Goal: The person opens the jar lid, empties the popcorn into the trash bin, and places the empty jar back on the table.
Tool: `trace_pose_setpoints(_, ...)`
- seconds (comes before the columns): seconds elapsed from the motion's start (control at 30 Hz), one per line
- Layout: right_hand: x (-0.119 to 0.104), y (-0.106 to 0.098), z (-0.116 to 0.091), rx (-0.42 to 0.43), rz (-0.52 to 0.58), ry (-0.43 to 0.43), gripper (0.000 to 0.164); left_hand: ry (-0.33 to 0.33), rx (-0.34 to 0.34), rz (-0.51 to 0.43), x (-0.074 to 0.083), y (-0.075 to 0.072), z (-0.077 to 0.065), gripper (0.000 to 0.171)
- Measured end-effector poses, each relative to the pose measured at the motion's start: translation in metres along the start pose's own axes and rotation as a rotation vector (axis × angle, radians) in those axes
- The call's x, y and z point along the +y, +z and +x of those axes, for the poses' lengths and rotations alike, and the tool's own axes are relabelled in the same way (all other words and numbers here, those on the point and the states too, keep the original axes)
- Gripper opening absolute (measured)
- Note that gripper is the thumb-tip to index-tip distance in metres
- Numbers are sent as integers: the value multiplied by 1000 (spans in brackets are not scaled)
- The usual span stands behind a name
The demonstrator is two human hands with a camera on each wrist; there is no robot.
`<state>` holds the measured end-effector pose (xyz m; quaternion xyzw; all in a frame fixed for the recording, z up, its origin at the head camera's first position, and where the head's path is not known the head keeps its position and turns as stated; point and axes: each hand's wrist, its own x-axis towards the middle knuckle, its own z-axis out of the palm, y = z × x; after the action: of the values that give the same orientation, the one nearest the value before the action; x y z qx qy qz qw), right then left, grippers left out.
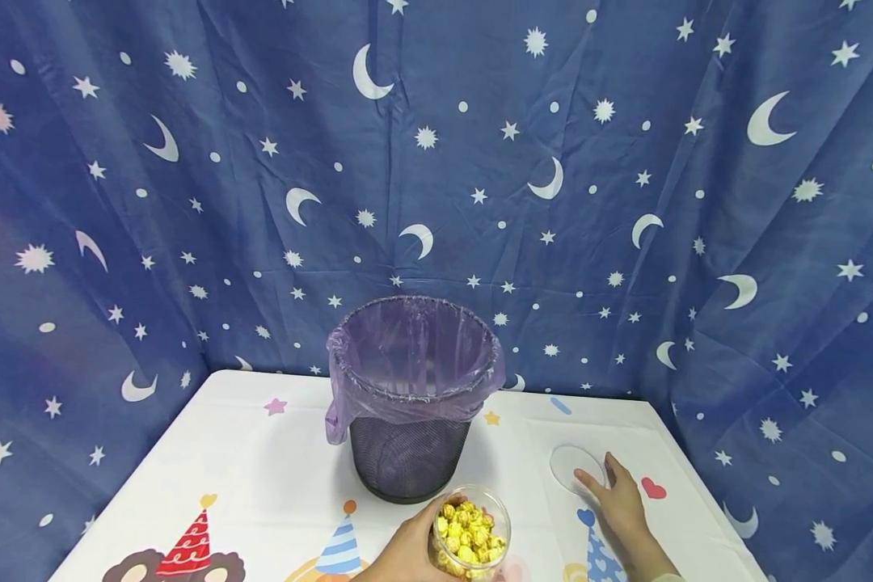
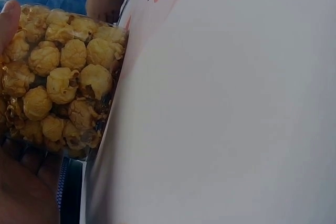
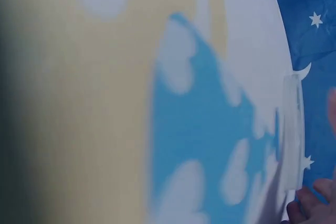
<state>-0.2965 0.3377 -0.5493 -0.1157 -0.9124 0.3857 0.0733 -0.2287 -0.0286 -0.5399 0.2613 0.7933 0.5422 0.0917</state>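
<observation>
A clear jar of yellow popcorn [image 1: 470,533] stands open-topped at the table's front, and my left hand [image 1: 407,546] grips it from the left side. The left wrist view shows the popcorn [image 2: 63,72] close up through the jar wall, with thumb and fingers around it. Farther right, a clear round lid [image 1: 569,469] lies on the table. My right hand [image 1: 622,501] is at the lid's right edge, thumb and fingers spread apart. In the right wrist view the lid [image 3: 293,135] appears edge-on beside the fingertips [image 3: 310,205]; whether they touch it I cannot tell.
Behind the jar stands a black mesh wastebasket [image 1: 407,457] lined with a purple bag [image 1: 415,404]. A white tablecloth [image 1: 276,453] with party prints covers the table. A blue curtain [image 1: 436,162] with moons and stars hangs around the back and sides.
</observation>
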Motion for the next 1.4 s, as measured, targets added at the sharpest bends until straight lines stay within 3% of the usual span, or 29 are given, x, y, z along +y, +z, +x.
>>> trace_pose_setpoints(0.13,-27,-11,5,89,99,-77,80,62,8,35,-2,0,1,96)
trace_pose_setpoints(0.27,-82,-25,13,102,202,-189,67,38,14,39,-3,1,0,94)
trace_pose_setpoints(0.4,-153,-35,17,-13,355,-259,64,47,19,38,-4,1,0,95)
trace_pose_setpoints(0.5,-201,-38,17,-106,449,-289,62,91,27,43,-5,1,0,97)
trace_pose_setpoints(0.67,-257,-41,12,-184,495,-351,63,85,24,29,-3,0,0,97)
trace_pose_setpoints(0.87,-286,-36,12,-218,452,-333,57,-22,14,9,2,1,-1,95)
trace_pose_setpoints(1.13,-294,-31,15,-287,391,-288,54,-51,17,41,2,1,-1,95)
trace_pose_setpoints(1.23,-296,-30,16,-313,422,-247,54,-85,8,28,3,1,-1,94)
trace_pose_setpoints(1.4,-299,-33,21,-432,520,-167,54,-138,-8,-56,6,0,-1,91)
